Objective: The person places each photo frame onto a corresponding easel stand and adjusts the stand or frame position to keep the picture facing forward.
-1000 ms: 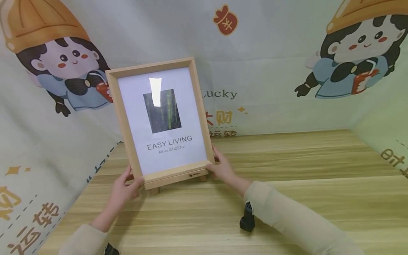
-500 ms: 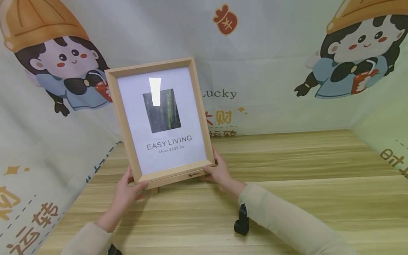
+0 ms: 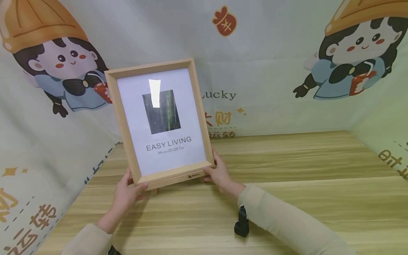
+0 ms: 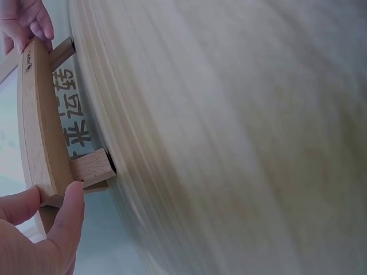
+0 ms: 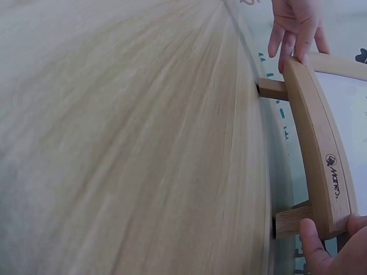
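A light wooden picture frame (image 3: 160, 120) stands tilted back on the front ledge (image 3: 175, 179) of a small wooden easel. Behind its clear front is a white sheet with a dark green picture and the words EASY LIVING. My left hand (image 3: 125, 194) grips the left end of the ledge at the frame's lower corner, its thumb across the front. Opposite it, my right hand (image 3: 221, 176) pinches the right end, thumb on the ledge near a small black logo (image 5: 331, 160). Two short easel legs show below, one of them a square leg (image 4: 93, 167) close to the left fingertips.
The easel is on a wood-grain table (image 3: 287, 198). Around the table's back and sides hangs a pale printed cloth (image 3: 271, 60) with cartoon figures and lettering. A small black camera (image 3: 242, 222) is strapped to the right wrist.
Both hands have shifted slightly inward, their thumbs moving from the frame's lower corners onto the ledge ends. The frame and easel look nearly unmoved; the view drifts a little.
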### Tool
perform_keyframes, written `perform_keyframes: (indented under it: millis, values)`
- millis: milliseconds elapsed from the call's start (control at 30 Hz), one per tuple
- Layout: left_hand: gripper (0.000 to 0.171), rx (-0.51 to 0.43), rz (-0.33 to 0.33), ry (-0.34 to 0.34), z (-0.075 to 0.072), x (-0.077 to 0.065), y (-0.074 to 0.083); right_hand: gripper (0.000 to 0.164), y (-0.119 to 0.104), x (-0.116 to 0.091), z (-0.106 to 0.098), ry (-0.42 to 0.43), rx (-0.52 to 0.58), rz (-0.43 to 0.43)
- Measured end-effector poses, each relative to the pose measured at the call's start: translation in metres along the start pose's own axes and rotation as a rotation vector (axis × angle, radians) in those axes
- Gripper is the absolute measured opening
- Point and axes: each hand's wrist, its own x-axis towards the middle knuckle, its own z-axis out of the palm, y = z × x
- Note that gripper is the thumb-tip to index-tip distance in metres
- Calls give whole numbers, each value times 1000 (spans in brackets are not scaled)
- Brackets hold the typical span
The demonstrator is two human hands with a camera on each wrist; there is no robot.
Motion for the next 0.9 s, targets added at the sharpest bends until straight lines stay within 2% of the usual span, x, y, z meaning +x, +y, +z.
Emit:
perform_keyframes:
  millis: [900]
  values:
    - [86, -8, 18, -18, 13, 0, 9, 80, -1, -5, -19, 6, -16, -3]
